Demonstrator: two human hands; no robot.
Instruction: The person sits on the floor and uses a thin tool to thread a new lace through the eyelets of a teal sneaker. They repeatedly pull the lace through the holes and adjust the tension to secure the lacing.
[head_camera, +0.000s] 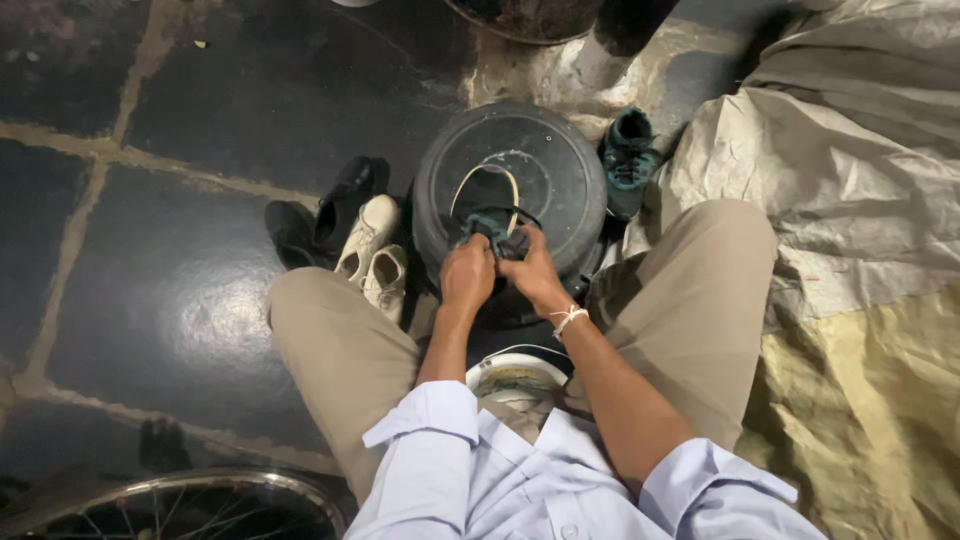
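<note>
You are sitting low with your knees spread, and your hands meet on top of a round black drum-shaped stand (520, 180) that sits on the dark stone floor (180, 300) between your legs, so the work rests at a height you can press down on. Your left hand (468, 272) is closed around a small dark teal shoe (487, 228) lying on the stand's top, pinning it in place, while your right hand (530, 272) curls tightly against the same shoe from the other side; what its fingertips pinch is hidden. A pale curved strap or strip (487, 180) loops up from the shoe across the stand. A matching dark teal shoe (628, 160) waits just beside the stand on your right, near a crumpled grey-and-yellow tarpaulin (860, 250). On your left, a pair of white shoes (372, 255) and a black shoe (330, 215) lie close by the stand, within reach. A bicycle wheel rim (200, 500) shows at the bottom edge.
</note>
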